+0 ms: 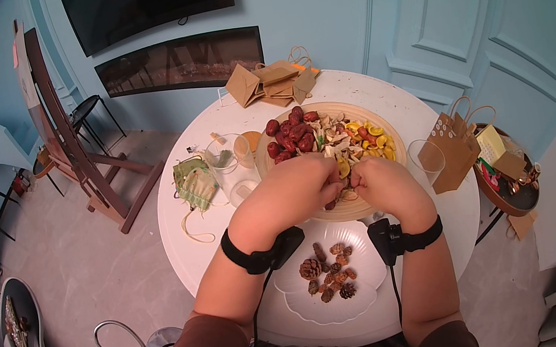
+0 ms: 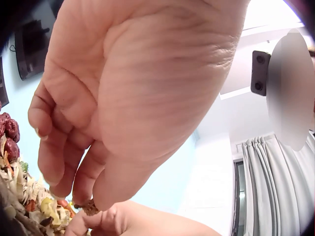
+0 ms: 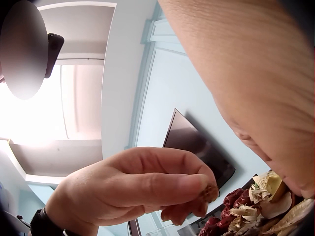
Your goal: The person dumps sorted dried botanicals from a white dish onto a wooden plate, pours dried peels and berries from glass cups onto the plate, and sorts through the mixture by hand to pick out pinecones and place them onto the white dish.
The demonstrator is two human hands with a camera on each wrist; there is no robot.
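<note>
Over the front of a round wooden tray (image 1: 391,130), both hands are close together. My left hand (image 1: 299,188) pinches a small brown, rough-surfaced piece (image 3: 209,191) like a tiny pine cone between thumb and fingers, as the right wrist view shows. Beside it my right hand (image 1: 388,187) bends its fingers down at the tray's dried pieces; its fingertips are hidden, and I cannot tell whether they hold anything. The tray bears dried red dates (image 1: 293,133), pale dried slices (image 1: 336,141) and yellow dried pieces (image 1: 383,144). Nearer me, a white scalloped plate (image 1: 301,303) holds several pine cones (image 1: 310,269).
On the white round table (image 1: 193,263) stand clear glass jars (image 1: 227,156) and a green drawstring pouch (image 1: 196,184) at left, flat kraft paper bags (image 1: 273,81) at the back, and a clear glass (image 1: 427,156) at right. A kraft bag (image 1: 454,150) sits beyond it, near a side stool (image 1: 521,201).
</note>
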